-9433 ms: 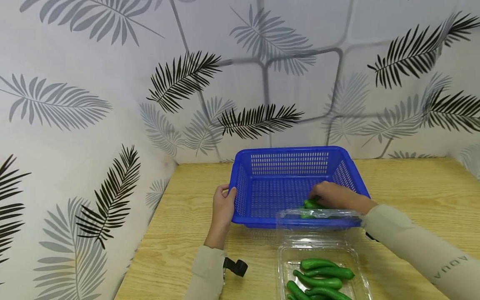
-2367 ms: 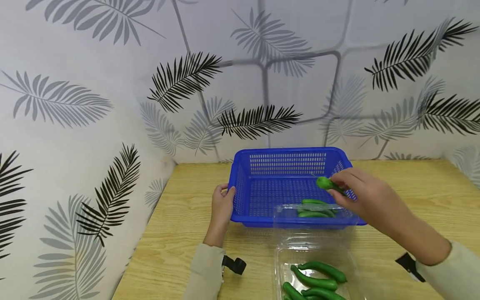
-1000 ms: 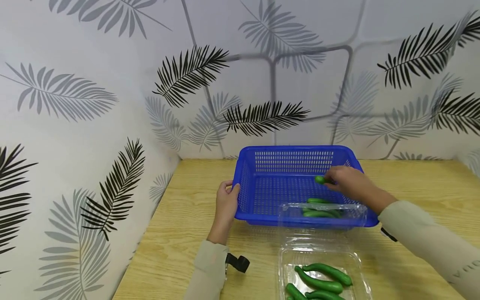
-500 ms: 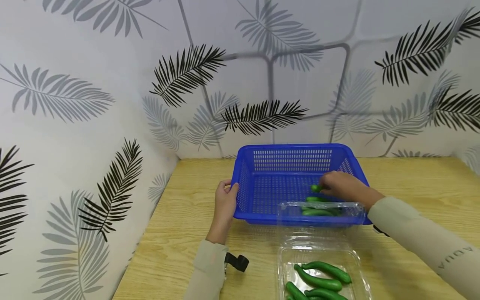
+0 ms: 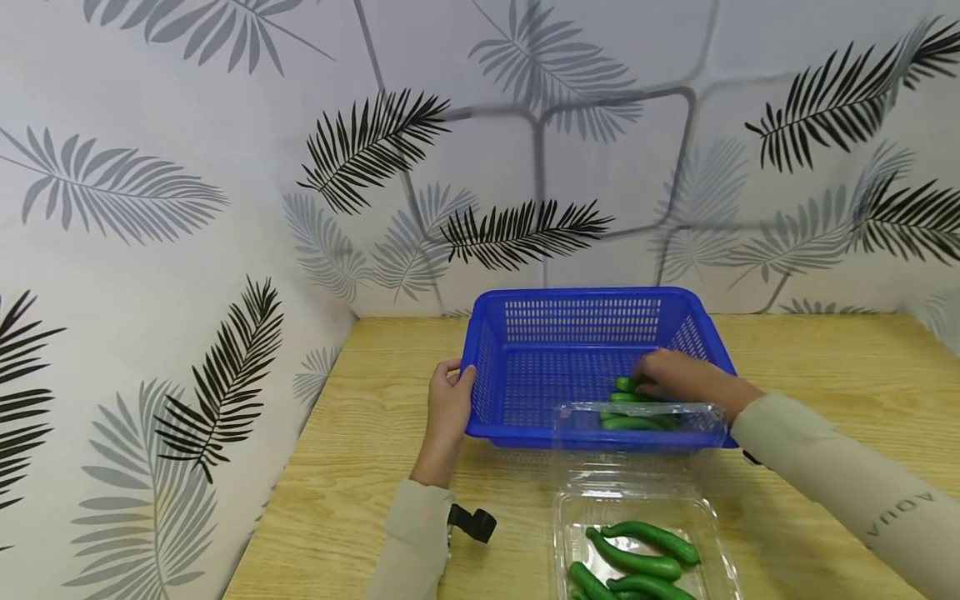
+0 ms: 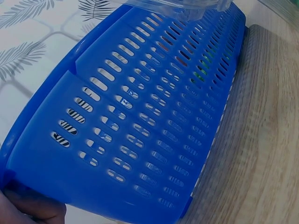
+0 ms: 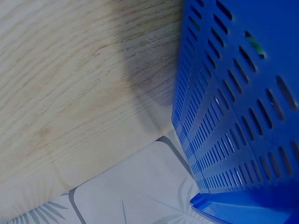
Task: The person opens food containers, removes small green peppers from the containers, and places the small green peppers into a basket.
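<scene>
In the head view my left hand (image 5: 447,408) grips the left rim of a blue perforated plastic basket (image 5: 525,432). The left wrist view catches only part of its fingers (image 6: 37,207) at the basket's lower corner. Inside the basket, toward its right side, my right hand (image 5: 684,379) pinches a green chili pepper (image 5: 624,384), with just the stem end showing. Several green peppers (image 5: 630,424) lie right in front of it, seen partly through a clear lid. From the right wrist camera the basket wall (image 7: 243,107) hides the right hand; bits of green show through the slots.
An open clear plastic container (image 5: 561,542) holding several green peppers (image 5: 641,565) stands nearest me. Its raised lid (image 5: 637,410) overlaps the basket's front edge. Everything is on a wooden table (image 5: 360,467) against a leaf-patterned wall (image 5: 337,250).
Several seconds ago the right hand was at the basket's peppers; it then brought in another pepper and has lowered it beside them. The container holds fewer peppers. The left hand has stayed on the rim.
</scene>
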Action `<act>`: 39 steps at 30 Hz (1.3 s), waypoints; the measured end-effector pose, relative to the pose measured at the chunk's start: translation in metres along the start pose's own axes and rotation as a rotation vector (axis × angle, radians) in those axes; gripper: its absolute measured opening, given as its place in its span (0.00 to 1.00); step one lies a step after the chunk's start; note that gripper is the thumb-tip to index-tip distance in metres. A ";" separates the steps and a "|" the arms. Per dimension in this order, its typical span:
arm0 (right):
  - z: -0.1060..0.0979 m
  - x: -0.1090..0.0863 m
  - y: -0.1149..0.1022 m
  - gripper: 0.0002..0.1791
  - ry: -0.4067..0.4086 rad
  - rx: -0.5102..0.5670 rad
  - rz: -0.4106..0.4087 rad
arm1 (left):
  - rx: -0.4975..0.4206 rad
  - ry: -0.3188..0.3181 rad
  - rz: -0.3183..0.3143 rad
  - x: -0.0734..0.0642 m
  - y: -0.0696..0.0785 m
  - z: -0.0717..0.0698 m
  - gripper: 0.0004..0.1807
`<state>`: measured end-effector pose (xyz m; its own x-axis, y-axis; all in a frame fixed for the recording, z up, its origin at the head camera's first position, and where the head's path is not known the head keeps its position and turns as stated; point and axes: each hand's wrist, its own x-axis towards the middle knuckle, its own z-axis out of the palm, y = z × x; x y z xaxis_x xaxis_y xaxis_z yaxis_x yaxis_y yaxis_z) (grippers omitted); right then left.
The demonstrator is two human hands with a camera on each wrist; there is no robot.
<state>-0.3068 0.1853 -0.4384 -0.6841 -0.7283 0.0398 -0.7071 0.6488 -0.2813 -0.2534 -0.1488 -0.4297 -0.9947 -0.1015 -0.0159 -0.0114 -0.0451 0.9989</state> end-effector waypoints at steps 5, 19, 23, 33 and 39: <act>-0.001 0.000 0.001 0.04 -0.004 0.021 -0.016 | 0.001 0.006 0.015 -0.008 0.011 0.002 0.18; -0.004 -0.006 0.000 0.07 0.204 0.106 0.047 | 0.011 0.005 0.008 -0.008 0.010 0.006 0.18; -0.010 -0.010 -0.004 0.08 0.242 0.088 0.061 | 0.014 0.009 0.010 -0.007 0.011 0.008 0.17; -0.039 -0.027 -0.027 0.08 0.340 0.035 0.081 | 0.024 0.048 0.028 0.012 -0.015 0.005 0.17; -0.057 -0.043 -0.041 0.09 0.347 -0.011 0.073 | 0.025 0.040 0.031 0.010 -0.015 0.001 0.17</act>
<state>-0.2588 0.2026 -0.3739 -0.7519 -0.5628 0.3435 -0.6544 0.7005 -0.2848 -0.2632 -0.1481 -0.4453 -0.9897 -0.1425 0.0138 0.0164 -0.0168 0.9997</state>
